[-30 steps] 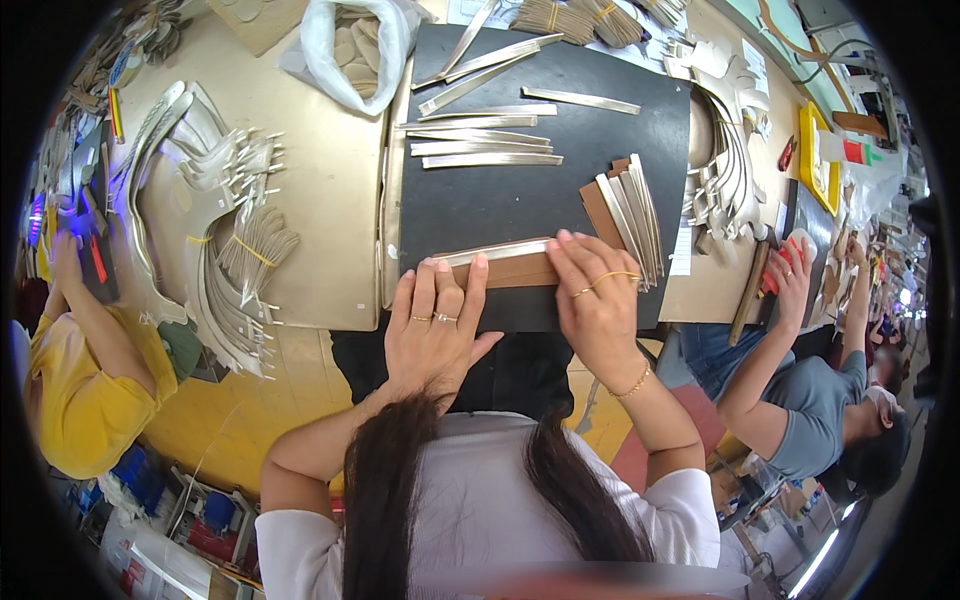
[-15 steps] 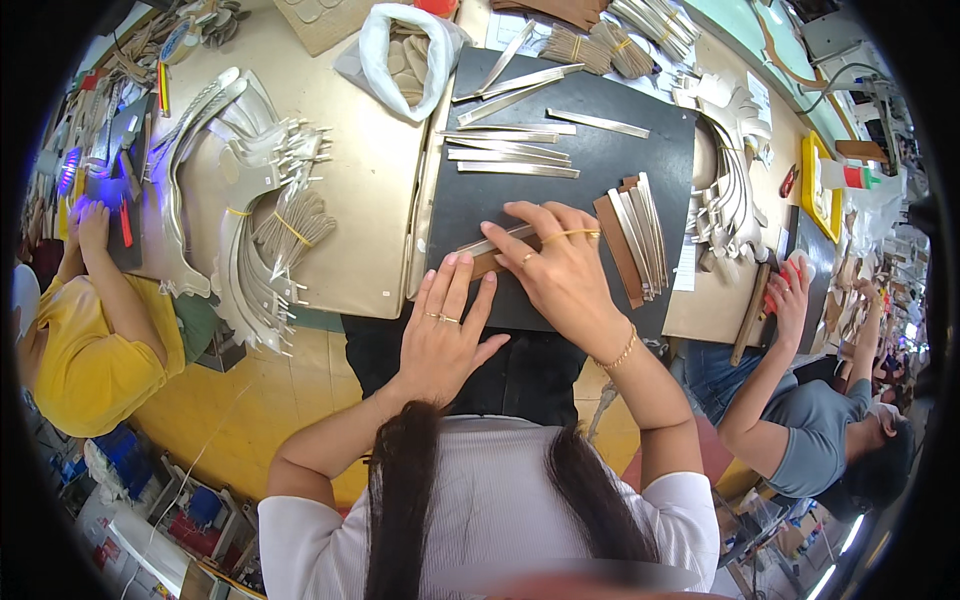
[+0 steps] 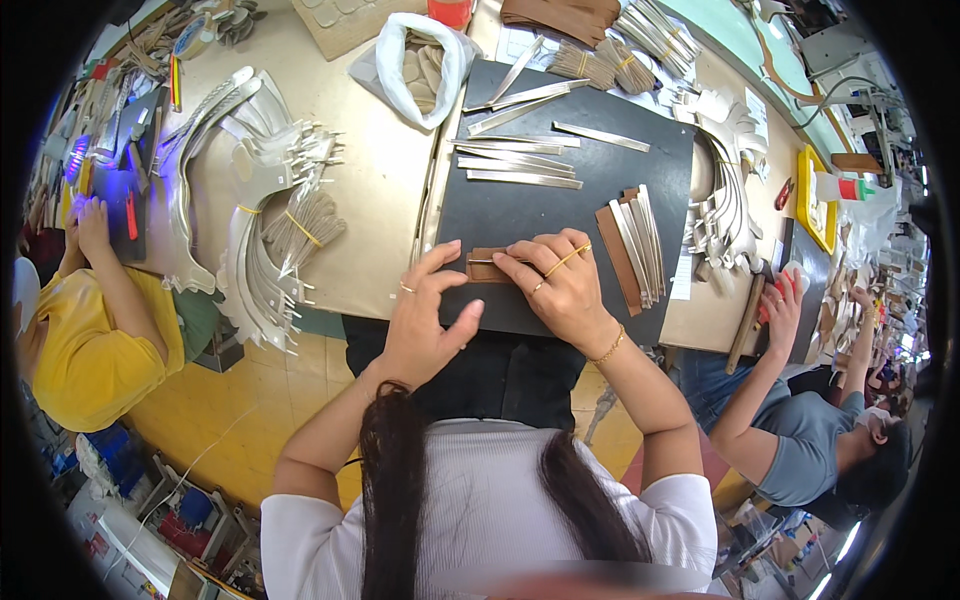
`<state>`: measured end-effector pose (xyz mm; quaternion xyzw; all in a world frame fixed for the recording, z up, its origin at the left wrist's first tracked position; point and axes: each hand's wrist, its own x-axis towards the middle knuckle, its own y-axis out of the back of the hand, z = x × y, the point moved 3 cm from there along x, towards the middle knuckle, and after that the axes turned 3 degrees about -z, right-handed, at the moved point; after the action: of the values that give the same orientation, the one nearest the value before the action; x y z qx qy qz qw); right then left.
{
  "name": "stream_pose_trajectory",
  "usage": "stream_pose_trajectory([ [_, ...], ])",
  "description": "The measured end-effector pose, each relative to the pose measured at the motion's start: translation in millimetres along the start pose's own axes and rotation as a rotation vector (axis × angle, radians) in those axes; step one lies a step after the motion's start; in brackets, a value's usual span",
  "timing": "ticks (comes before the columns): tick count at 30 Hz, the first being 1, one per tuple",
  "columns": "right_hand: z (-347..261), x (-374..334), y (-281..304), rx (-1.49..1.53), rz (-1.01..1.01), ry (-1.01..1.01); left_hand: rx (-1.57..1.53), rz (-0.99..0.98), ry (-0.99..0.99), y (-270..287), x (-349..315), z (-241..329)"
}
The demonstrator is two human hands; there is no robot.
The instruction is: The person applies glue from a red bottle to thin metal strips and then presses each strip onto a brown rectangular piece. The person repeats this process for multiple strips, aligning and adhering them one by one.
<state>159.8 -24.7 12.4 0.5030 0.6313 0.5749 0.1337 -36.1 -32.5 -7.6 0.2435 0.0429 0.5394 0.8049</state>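
A short piece of brown strip (image 3: 484,273) lies on the black mat (image 3: 500,222) in front of me, a thin narrow strip (image 3: 481,262) running along it. Over its right part, my right hand (image 3: 565,288) has its fingertips drawn together on the narrow strip, and the fingers hide the rest. To the left of the brown piece, my left hand (image 3: 425,312) is raised with fingers bent and apart, holding nothing. Several flat silver strips (image 3: 522,165) lie farther up the mat. To the right, more silver strips (image 3: 641,245) rest beside and over brown strips (image 3: 617,262).
Curved silver pieces (image 3: 262,215) and a banded bundle (image 3: 305,232) lie on the left. A white bag (image 3: 447,75) of beige pieces stands at the back. More silver pieces (image 3: 720,175) and a yellow tray (image 3: 818,200) are at right. People work on both sides.
My left hand has come off the strip and moved left, its fingers bent. The brown piece has gone from slanted to nearly level. My right fingers have drawn together on the narrow strip.
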Motion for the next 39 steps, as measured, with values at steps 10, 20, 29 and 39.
stream_pose_trajectory([
  [10,-9.0,-4.8,37.3,0.242,0.066,-0.161,0.198,-0.251,-0.106,0.2,18.7,4.1],
  [20,47.8,-35.9,96.1,0.118,0.198,-0.824,0.595,-0.185,-0.199,-20.2,5.5,12.4],
  [29,129.9,42.1,47.7,-0.257,0.002,-0.283,0.576,-0.146,-0.211,-23.5,-14.4,22.5],
  [39,131.5,53.5,57.7,-0.354,-0.052,-0.323,0.619,-0.171,-0.17,-27.3,-25.8,18.5],
])
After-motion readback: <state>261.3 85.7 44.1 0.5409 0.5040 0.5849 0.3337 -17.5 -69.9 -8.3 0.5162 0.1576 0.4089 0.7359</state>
